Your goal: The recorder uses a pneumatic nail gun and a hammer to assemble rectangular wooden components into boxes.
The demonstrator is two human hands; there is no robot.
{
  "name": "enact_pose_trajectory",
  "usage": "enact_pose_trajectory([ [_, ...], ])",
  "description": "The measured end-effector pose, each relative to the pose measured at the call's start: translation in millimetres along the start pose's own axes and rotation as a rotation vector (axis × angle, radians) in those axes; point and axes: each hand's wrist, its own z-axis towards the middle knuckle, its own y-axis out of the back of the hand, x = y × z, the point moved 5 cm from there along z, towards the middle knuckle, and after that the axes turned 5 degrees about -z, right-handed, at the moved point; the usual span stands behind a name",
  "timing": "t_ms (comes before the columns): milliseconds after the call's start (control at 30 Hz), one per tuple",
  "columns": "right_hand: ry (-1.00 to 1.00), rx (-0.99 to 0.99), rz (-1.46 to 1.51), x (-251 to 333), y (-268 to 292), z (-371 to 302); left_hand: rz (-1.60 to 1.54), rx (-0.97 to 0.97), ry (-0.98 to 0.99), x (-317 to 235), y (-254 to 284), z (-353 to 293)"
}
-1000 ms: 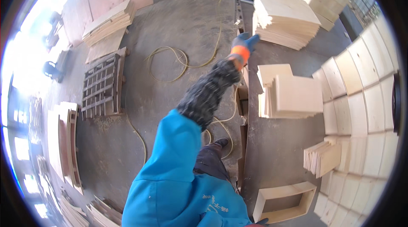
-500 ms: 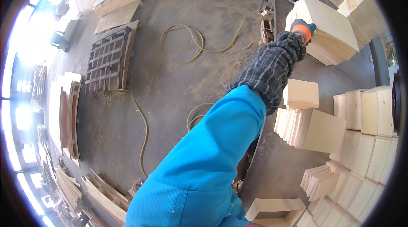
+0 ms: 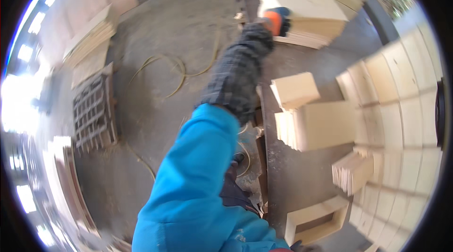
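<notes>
Left hand [image 3: 282, 21]: dark-blue glove, orange cuff, arm stretched out; placed at the near left side of the tall plywood-panel stack [image 3: 306, 0], far end of the dark workbench [image 3: 302, 176]. Blurred; cannot tell whether the fingers grasp a panel or merely rest there. Right hand [image 3: 296, 246]: only a dark gloved part visible at the lower margin, by the rectangular wooden frame [image 3: 314, 210]; grip cannot be told. Mid-bench: shorter panel pile [image 3: 325, 124], small upright bundle [image 3: 351, 172] nearer
</notes>
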Motion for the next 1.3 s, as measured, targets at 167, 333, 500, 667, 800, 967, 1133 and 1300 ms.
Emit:
enact_pose_trajectory([
  [167, -0.189, -0.133, 0.044, -74.8, 25.0, -69.2, 0.172, 0.017, -0.017, -6.9, -67.9, -82.0],
  [333, -0.32, -0.176, 0.095, -139.1, 18.5, -144.5, 0.153, 0.021, -0.222, -4.5, -106.2, -122.6],
  [500, -0.552, -0.044, 0.063, -190.9, 7.9, -185.1, 0.139, 0.415, -0.168, -11.1, -142.8, -188.8],
  [667, -0.504, -0.078, 0.015, -151.7, 19.4, -170.3, 0.193, 0.506, -0.255, 88.6, -211.5, -358.8],
  [800, -0.49, -0.017, 0.206, -152.2, 36.8, -198.2, 0.275, 0.594, -0.06, 280.6, -241.1, -436.5],
  [967, -0.549, 0.004, 0.443, -145.4, 71.5, -226.1, 0.246, 0.589, 0.37, 486.7, -302.4, -527.0],
  [1133, -0.491, -0.05, 0.678, -122.9, 115.6, -248.5, 0.41, 0.688, 0.523, 558.2, -317.9, -558.4],
  [1300, -0.309, 0.039, 1.438, -61.8, 103.4, -227.6, 0.515, 0.556, 0.599, 606.0, -324.9, -588.3],
])
